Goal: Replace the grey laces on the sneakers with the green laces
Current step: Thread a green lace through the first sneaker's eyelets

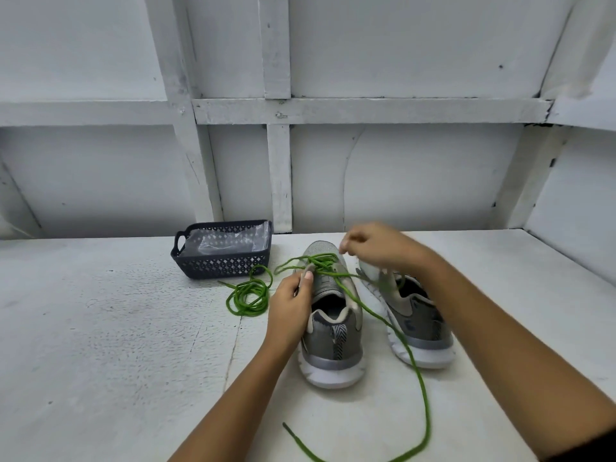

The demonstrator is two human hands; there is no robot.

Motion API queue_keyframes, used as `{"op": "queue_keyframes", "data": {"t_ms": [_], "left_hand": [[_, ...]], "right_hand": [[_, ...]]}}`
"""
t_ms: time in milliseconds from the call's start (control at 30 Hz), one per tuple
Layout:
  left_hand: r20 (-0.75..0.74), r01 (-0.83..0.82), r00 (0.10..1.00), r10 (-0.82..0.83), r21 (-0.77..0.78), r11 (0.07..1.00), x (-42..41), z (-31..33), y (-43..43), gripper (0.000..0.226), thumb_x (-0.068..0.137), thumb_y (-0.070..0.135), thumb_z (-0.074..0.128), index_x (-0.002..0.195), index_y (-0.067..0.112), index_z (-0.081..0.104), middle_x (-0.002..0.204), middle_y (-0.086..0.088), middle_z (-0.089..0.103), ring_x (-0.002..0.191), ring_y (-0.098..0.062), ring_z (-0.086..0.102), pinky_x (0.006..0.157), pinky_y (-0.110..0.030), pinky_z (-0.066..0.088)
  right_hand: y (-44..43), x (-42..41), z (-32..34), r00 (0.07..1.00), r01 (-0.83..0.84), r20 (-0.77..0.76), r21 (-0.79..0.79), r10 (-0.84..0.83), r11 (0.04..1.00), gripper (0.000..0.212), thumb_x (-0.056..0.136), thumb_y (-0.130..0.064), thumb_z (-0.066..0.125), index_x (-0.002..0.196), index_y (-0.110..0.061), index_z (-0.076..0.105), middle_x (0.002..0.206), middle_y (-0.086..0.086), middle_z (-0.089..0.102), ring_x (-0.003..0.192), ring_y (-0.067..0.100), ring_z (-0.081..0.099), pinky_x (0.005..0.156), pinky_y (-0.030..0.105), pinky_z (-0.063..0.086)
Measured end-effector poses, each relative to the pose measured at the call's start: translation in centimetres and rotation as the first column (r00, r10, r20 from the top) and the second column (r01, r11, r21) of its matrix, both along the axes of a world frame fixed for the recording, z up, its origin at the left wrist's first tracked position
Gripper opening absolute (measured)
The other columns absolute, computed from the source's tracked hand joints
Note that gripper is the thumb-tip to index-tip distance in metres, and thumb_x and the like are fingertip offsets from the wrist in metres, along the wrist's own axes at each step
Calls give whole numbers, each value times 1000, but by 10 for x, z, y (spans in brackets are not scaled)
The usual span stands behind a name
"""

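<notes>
Two hands work over the left sneaker (330, 331), which lies with its long axis running straight away from us, heel nearest and toe farthest. Our left hand (293, 301) sits against the shoe's left flank. Its thumb and fingers are closed narrowly on the edge of the eyelet flap and pinch it up. Our right hand (370, 248) hovers beyond and to the right of the left hand, over the toe end. Its fingers are curled and its tips drawn together, seemingly pinching the green lace (321, 261), though blur hides the contact. That lace crosses the eyelets farthest from us, between the two hands. Its free tail runs back toward us, passing under the right forearm. We judge the next eyelet lies just on our side of the right hand's fingertips, so that hand is nearer for threading while the left steadies. The second green lace (250, 295) lies coiled just left of the left hand. The right sneaker (416, 315) rests beneath the right wrist, without laces as far as we can see.
</notes>
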State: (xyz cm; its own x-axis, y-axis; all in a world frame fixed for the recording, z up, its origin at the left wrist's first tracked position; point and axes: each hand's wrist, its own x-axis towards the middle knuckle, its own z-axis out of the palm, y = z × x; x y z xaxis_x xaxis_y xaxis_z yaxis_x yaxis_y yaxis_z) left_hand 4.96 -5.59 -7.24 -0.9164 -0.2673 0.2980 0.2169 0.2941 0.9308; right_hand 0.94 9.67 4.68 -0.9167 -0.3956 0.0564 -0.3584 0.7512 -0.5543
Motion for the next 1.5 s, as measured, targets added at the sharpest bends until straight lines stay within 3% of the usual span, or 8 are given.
{"op": "queue_keyframes", "data": {"t_ms": [233,367,467,567,733,967,1267,1500], "left_hand": [[-22,28,999,-27,37,999,-3,-3,0,30,100,27,43,90,13,68,85,2,64,85,-12,56,74,-24,41],[-23,28,999,-27,59,998,-2,-3,1,29,100,29,42,85,18,65,82,4,62,83,-11,55,72,-22,39],[-9,21,1000,-21,73,997,-4,-5,0,34,99,31,43,80,12,64,77,-5,60,78,-21,54,70,-23,39],[-8,5,1000,-5,60,998,-9,-11,-1,41,99,35,43,99,2,67,99,-16,67,100,-28,60,83,-31,44],[-18,25,1000,-24,65,998,-11,-12,-2,42,99,36,42,102,3,67,102,-15,67,101,-26,60,91,-40,45],[-26,48,999,-46,72,996,-10,-12,-2,38,98,37,43,89,11,68,87,-6,67,86,-16,57,80,-33,44],[9,-12,1000,11,111,994,-5,-6,1,43,100,30,42,86,-6,60,97,-29,61,93,-40,55,73,-31,38],[19,6,1000,-8,76,997,-6,-6,1,39,99,33,42,87,6,67,93,-17,66,85,-21,58,78,-30,42]], "right_hand": [[-38,-15,-41,977,-7,-196,384,88,923,22,91,-32,53,104,-23,68,117,5,53,118,26,43,96,46,35],[-26,-7,-34,997,-74,-30,-175,70,982,15,87,-10,55,78,-8,67,96,9,69,96,21,63,87,33,50],[-7,6,-10,964,21,218,-637,154,770,27,91,-4,43,66,-10,53,76,6,72,74,13,66,71,23,51],[11,9,12,930,56,283,-741,236,669,31,93,-4,36,63,-8,44,51,6,60,53,20,60,73,38,47],[4,14,11,993,-42,98,-169,59,985,24,97,-29,46,88,-12,61,70,4,69,64,13,64,65,27,48],[-35,-3,-39,972,-1,-210,454,108,891,31,91,-40,52,113,-23,65,121,5,46,117,26,38,96,43,35],[7,19,-12,982,-171,9,-374,188,911,21,88,-8,57,70,-9,67,97,-1,73,97,13,65,87,21,45],[26,43,12,969,-159,103,-436,225,886,31,92,-14,55,64,-24,65,90,1,72,83,6,62,83,31,46]]}}
